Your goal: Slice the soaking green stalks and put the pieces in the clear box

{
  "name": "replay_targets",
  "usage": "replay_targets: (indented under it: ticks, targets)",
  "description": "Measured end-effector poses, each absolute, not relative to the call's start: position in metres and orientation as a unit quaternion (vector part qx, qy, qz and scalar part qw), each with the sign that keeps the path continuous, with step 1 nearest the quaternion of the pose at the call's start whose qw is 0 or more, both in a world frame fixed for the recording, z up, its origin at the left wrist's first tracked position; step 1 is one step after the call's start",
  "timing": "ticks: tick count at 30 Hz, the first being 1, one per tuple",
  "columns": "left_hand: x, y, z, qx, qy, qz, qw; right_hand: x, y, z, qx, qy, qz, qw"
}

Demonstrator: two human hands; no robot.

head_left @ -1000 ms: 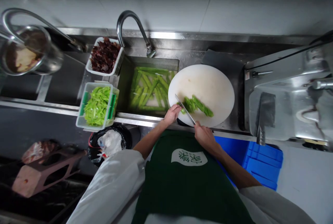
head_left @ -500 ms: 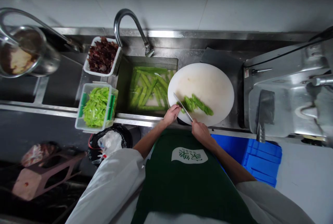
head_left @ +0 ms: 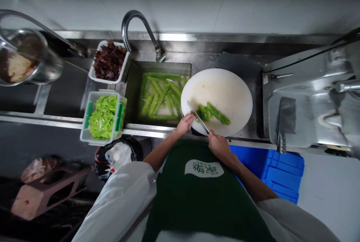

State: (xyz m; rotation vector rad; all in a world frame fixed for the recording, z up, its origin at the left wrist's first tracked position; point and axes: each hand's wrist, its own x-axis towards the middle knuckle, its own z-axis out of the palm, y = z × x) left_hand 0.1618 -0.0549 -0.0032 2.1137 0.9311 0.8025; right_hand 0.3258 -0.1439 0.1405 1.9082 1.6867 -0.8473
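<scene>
A white oval cutting board (head_left: 225, 84) lies over the right part of the counter. My right hand (head_left: 219, 145) is closed round the handle of a kitchen knife (head_left: 198, 117), its blade slanting up and left across the board's front left. My left hand (head_left: 185, 124) is at the board's left edge, fingers bent on the end of a green vegetable stalk, mostly hidden under them and beside the blade. Just right of the blade, green slices (head_left: 215, 113) lie in a slanting row.
Green stalks (head_left: 160, 97) lie in water in the sink (head_left: 132, 99), under a curved faucet (head_left: 137, 13). To its left are a tub of light green slices (head_left: 102, 116) and one of dark red pieces (head_left: 109, 61). A cleaver (head_left: 285, 122) rests at the right, above a blue crate (head_left: 282, 174).
My right hand and the knife handle have shifted very slightly right. My left hand and the slices look the same; the whole view has moved a little.
</scene>
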Motion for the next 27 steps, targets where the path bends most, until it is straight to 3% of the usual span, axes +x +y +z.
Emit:
replay_targets:
  ticks: [9, 27]
  targets:
    - [0.1617, -0.0563, -0.0104, 0.822, 0.345, 0.343, 0.298, 0.326, -0.1434, 0.1408, 0.698, 0.606, -0.312, 0.22]
    - [0.1547, -0.0503, -0.0038, 0.822, 0.326, 0.309, 0.35, 0.3248, -0.1419, 0.1347, 0.694, 0.609, -0.324, 0.207]
